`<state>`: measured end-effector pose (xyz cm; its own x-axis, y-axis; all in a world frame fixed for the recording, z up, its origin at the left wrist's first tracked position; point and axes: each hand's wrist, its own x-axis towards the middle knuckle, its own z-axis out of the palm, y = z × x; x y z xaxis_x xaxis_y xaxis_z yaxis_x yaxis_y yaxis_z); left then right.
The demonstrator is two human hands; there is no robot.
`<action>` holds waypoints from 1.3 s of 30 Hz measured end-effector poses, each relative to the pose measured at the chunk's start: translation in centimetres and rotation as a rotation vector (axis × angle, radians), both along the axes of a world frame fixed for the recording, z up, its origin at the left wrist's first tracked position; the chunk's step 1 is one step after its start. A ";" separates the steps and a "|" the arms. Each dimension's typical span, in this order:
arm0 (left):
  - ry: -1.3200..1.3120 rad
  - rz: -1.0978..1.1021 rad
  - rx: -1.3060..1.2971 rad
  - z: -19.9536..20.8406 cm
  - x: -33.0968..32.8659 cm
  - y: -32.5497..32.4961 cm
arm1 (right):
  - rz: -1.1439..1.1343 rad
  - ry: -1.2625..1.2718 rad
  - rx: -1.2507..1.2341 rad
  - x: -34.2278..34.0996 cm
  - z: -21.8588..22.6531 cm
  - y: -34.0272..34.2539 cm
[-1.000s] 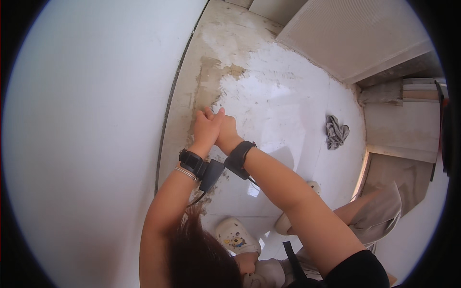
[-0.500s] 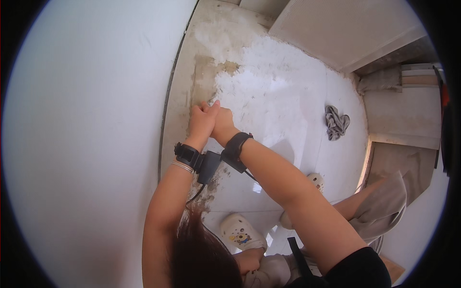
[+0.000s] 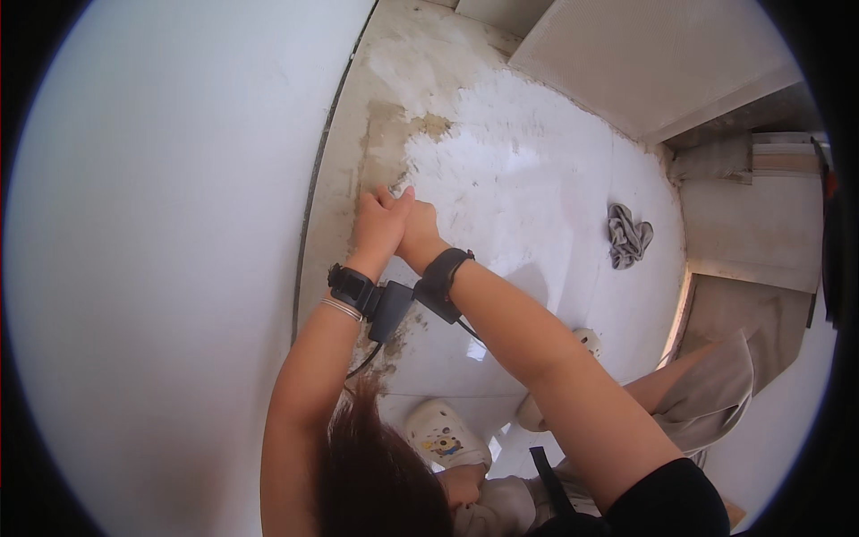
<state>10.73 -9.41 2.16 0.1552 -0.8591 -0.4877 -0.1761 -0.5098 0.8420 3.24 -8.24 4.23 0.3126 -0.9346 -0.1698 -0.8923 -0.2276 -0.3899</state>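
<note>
My left hand [image 3: 379, 224] and my right hand [image 3: 420, 234] are pressed together low over the floor, side by side with fingers curled. Both are closed, and whatever lies in them is hidden by the fingers. They meet at the edge between a brownish patch of residue [image 3: 383, 143] and the cleaner, shiny white floor [image 3: 501, 188]. Black straps with dark boxes and cables sit on both wrists, and thin bangles circle the left one.
A pale wall [image 3: 179, 233] rises close on the left, with a dark gap along its foot. A crumpled grey cloth [image 3: 628, 236] lies on the floor to the right. A pale panel [image 3: 653, 63] stands at the far right. My cream clog [image 3: 438, 433] is below my arms.
The view has shifted slightly. My hands stay pressed together at nearly the same spot on the floor, and the grey cloth lies as before.
</note>
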 end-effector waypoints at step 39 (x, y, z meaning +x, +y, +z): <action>0.000 -0.028 -0.007 1.3 -1.6 4.1 | 0.039 0.069 0.052 -1.0 -1.2 1.8</action>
